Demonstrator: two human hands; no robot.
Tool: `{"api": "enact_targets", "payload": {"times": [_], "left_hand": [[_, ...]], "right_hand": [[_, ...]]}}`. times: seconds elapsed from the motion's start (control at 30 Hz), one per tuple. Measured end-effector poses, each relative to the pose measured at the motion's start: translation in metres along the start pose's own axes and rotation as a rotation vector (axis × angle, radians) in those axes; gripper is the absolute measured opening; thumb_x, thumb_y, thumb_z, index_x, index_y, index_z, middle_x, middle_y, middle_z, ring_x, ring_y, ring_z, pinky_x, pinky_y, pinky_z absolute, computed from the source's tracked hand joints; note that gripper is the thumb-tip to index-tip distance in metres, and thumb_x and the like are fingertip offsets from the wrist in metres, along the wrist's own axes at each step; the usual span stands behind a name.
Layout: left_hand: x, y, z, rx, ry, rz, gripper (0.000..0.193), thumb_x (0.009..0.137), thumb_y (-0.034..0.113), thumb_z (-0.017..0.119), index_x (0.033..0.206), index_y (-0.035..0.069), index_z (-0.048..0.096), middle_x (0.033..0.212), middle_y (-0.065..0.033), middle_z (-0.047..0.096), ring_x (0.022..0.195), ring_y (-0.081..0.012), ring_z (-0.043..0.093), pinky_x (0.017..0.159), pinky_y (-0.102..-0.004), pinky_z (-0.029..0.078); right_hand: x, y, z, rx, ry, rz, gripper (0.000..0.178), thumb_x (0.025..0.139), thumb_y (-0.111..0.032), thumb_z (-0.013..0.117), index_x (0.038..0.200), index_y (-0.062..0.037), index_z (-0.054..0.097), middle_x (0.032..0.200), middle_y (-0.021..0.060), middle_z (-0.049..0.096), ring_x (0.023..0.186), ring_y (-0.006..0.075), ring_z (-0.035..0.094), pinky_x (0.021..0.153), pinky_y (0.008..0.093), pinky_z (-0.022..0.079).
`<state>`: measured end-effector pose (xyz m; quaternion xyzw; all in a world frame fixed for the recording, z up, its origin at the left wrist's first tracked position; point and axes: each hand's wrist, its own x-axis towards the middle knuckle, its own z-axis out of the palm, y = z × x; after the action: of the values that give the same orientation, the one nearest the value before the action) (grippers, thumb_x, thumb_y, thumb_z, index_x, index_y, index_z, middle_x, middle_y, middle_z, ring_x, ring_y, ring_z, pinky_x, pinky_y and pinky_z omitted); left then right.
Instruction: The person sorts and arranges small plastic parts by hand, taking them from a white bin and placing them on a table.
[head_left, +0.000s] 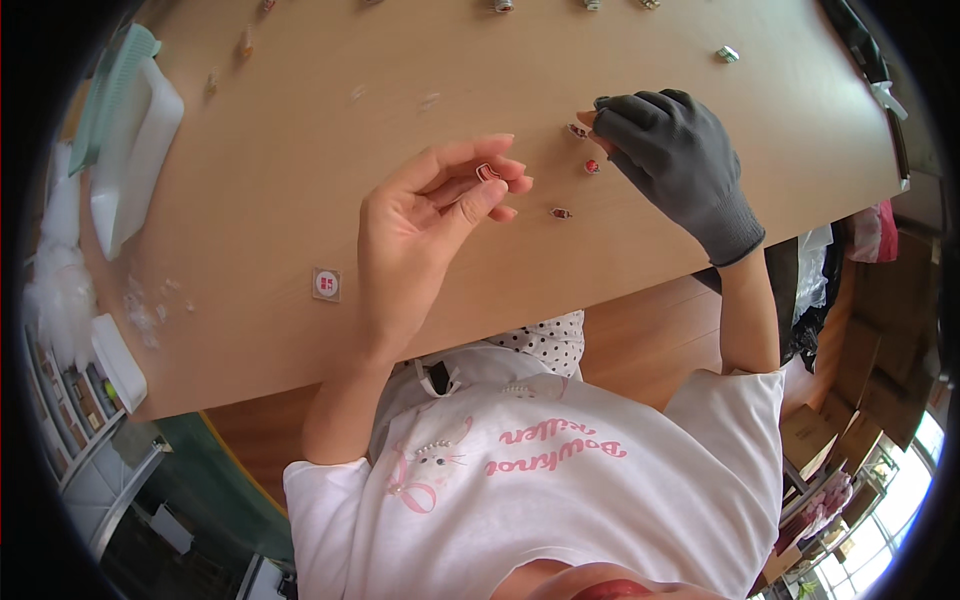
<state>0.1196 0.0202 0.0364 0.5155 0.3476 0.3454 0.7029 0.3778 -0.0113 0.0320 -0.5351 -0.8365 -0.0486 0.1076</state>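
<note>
Between the thumb and fingers of my bare left hand (425, 215) is a small red-and-white curved piece (487, 173), raised over the tabletop. My right hand (675, 155) wears a grey glove whose thumb and finger ends look bare. Its fingers are curled together above the table, and what they may hold is hidden. Just beside those fingertips lies a small dark-red and silver trinket (578, 131). A round red trinket (592, 166) lies a little nearer to me, and another small dark-red trinket (561, 213) sits between my two hands.
The wooden table (470, 270) bears a small square packet (327, 284), a green-and-silver trinket (728, 54) at far right and several small pieces along the far edge. White trays (140, 150) stand at left near clear plastic bits (143, 315). Shelves and boxes flank the table.
</note>
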Motion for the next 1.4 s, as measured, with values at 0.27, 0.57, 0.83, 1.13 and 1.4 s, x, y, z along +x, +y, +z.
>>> {"api": "enact_targets", "payload": {"times": [0.27,0.57,0.83,1.13,1.4], "left_hand": [[0.001,-0.004,-0.006,-0.209,0.016,-0.057,0.031,0.093,0.000,0.059,0.124,-0.003,0.059,0.112,-0.0144,0.068,0.106,-0.0236,0.066,0.093,-0.0308,0.053],[-0.003,0.002,-0.001,-0.644,-0.093,-0.099,0.042,0.097,0.006,0.044,0.138,-0.005,0.044,0.134,-0.0211,0.054,0.130,-0.0279,0.049,0.114,-0.0358,0.038],[-0.007,0.001,-0.007,-0.380,-0.091,-0.130,0.043,0.102,0.017,0.046,0.138,-0.004,0.046,0.134,-0.0182,0.057,0.130,-0.0232,0.050,0.105,-0.0304,0.042],[-0.011,-0.017,-0.022,-0.586,-0.200,-0.213,0.037,0.092,0.021,0.070,0.124,0.003,0.062,0.104,-0.0042,0.065,0.087,-0.0107,0.058,0.080,-0.0204,0.048],[-0.020,-0.021,-0.017,-0.848,-0.080,-0.126,0.025,0.092,0.012,0.070,0.115,0.004,0.067,0.106,-0.0036,0.068,0.099,-0.0079,0.062,0.088,-0.0199,0.050]], "right_hand": [[0.009,-0.015,0.005,0.007,-0.013,0.095,0.020,0.077,-0.019,0.071,0.093,-0.0113,0.061,0.092,0.0023,0.064,0.084,0.0227,0.063,0.072,0.0360,0.050],[0.006,-0.017,0.004,0.201,0.091,0.253,0.013,0.077,-0.010,0.071,0.085,-0.0082,0.062,0.080,0.0038,0.065,0.073,0.0241,0.064,0.069,0.0349,0.050],[0.019,-0.047,-0.015,0.767,0.137,0.375,0.009,0.080,-0.001,0.071,0.086,-0.0037,0.065,0.075,0.0079,0.063,0.063,0.0230,0.064,0.060,0.0329,0.049],[0.032,-0.082,-0.016,0.855,0.312,0.169,0.017,0.072,0.003,0.073,0.085,-0.0031,0.064,0.081,0.0104,0.067,0.075,0.0240,0.068,0.067,0.0319,0.053],[0.031,-0.107,-0.013,0.362,0.461,0.144,0.028,0.070,-0.016,0.078,0.094,-0.0112,0.065,0.101,0.0060,0.067,0.079,0.0236,0.064,0.069,0.0352,0.049]]}}
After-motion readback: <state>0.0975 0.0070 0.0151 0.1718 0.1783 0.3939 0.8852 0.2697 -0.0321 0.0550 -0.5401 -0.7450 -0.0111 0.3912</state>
